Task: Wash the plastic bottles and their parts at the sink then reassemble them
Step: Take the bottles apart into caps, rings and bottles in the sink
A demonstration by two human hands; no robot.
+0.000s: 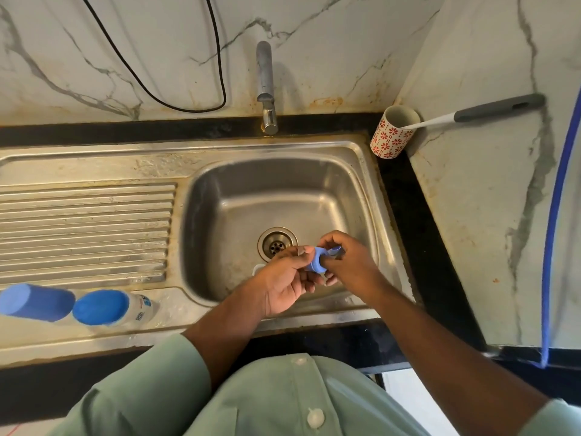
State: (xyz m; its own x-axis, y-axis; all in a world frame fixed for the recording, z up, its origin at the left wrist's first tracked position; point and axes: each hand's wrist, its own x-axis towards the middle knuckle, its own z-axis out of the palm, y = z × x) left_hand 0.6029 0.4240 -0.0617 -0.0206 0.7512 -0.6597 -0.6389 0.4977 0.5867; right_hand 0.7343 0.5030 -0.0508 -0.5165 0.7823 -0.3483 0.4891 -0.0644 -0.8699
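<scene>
Both hands over sink basin, nr drain. Left hand & right hand each pinch same blue bottle part btwn fingers. 2 blue-capped bottles lie on counter, left of basin.

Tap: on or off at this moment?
Off, apparently: no water falls from the tap, and the sink below shows no stream.

Even, fairly bright light is filling the scene. Soft glare is showing on the sink rim and basin walls. The tap is casting a faint shadow rightward on the wall. Wide-angle distortion is bending edges outward. The blue-capped bottles at left are appearing blurred.
</scene>
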